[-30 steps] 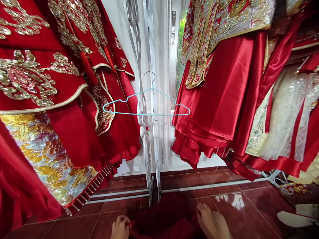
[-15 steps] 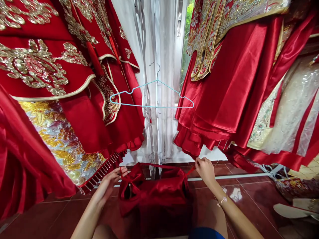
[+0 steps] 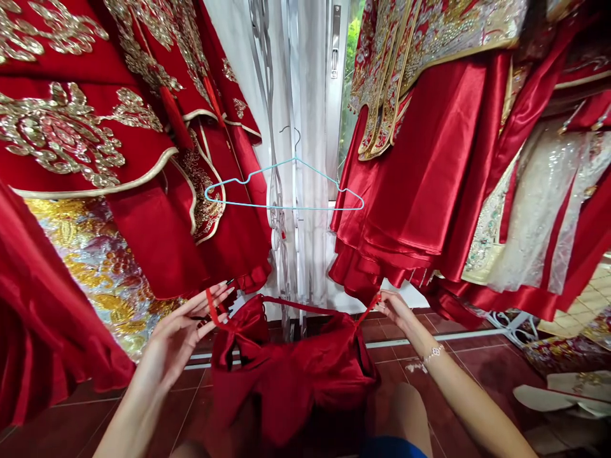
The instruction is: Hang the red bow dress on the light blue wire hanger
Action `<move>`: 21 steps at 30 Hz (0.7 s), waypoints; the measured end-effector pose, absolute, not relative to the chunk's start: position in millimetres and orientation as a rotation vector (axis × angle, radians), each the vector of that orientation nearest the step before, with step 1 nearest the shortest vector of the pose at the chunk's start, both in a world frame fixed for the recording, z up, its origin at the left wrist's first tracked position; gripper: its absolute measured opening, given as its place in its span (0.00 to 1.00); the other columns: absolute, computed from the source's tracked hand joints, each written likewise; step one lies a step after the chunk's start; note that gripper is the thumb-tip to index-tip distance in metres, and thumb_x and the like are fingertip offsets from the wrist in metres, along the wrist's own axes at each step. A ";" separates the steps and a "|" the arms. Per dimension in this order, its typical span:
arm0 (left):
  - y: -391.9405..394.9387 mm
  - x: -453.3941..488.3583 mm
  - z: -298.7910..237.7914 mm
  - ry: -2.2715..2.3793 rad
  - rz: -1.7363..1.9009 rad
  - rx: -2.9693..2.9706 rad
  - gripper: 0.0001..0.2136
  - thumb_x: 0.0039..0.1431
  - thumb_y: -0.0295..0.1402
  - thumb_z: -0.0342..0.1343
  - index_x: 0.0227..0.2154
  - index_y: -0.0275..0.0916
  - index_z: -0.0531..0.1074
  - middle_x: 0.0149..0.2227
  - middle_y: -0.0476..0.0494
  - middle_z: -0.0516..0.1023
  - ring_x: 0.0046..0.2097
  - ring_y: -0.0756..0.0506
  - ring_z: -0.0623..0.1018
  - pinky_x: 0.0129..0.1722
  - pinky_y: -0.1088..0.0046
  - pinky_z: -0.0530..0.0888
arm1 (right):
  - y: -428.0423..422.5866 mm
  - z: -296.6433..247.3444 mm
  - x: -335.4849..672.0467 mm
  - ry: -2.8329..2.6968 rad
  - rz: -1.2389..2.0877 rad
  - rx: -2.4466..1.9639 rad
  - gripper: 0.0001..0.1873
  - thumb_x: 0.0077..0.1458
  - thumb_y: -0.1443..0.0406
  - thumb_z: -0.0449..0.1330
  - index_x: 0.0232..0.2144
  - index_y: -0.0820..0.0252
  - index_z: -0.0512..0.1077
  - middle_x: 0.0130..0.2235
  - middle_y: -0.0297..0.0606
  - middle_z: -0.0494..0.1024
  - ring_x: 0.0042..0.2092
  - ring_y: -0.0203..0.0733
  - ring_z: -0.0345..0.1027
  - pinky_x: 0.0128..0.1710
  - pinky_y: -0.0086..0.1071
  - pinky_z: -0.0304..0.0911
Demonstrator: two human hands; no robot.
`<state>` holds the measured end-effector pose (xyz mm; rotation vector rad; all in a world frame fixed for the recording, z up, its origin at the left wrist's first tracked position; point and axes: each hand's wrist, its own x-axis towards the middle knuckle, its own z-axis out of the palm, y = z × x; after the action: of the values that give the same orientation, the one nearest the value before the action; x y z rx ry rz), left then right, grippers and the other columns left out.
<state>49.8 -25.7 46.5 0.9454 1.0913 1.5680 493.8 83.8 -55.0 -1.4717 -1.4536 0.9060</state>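
Note:
A dark red satin garment (image 3: 291, 375) with thin straps hangs between my hands, low in the middle. My left hand (image 3: 184, 331) pinches its left strap, with the fingers partly stretched out. My right hand (image 3: 398, 310) is closed on the right strap and wears a bracelet at the wrist. An empty light blue wire hanger (image 3: 286, 191) hangs straight above the garment on a white metal rack (image 3: 281, 159).
Red gowns with gold embroidery (image 3: 95, 140) hang on the left, and red satin skirts (image 3: 429, 172) on the right. White curtains and a window stand behind the rack. The floor is glossy red tile (image 3: 482, 362). White shoes (image 3: 554, 394) lie at the lower right.
Both hands have risen from the floor with the red garment, lifting it by its straps toward the blue hanger.

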 end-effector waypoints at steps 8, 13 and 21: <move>-37.2 56.2 52.1 1.083 1.602 1.016 0.22 0.43 0.33 0.66 0.45 0.39 0.82 0.62 0.36 0.73 0.68 0.24 0.61 0.54 0.54 0.78 | 78.2 -67.8 498.1 -1.396 1.038 -1.275 0.11 0.39 0.55 0.53 0.18 0.56 0.64 0.22 0.34 0.69 0.28 0.38 0.63 0.33 0.34 0.66; -42.8 58.2 53.6 1.065 1.562 1.049 0.22 0.44 0.34 0.67 0.46 0.38 0.82 0.61 0.35 0.73 0.68 0.23 0.61 0.53 0.55 0.79 | 79.8 -77.9 503.3 -1.461 0.763 -1.303 0.07 0.39 0.59 0.58 0.19 0.55 0.67 0.24 0.34 0.69 0.32 0.41 0.62 0.39 0.35 0.62; -52.8 66.4 65.5 1.017 1.610 1.090 0.18 0.53 0.32 0.62 0.48 0.38 0.81 0.62 0.38 0.72 0.67 0.29 0.64 0.50 0.62 0.81 | 90.1 -81.3 499.9 -1.452 0.509 -1.272 0.08 0.45 0.58 0.53 0.22 0.55 0.68 0.27 0.38 0.74 0.31 0.44 0.67 0.36 0.38 0.62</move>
<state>66.4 -52.8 65.5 1.0904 1.0169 1.6103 499.9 90.1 -81.3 -1.2716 -1.4518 0.5087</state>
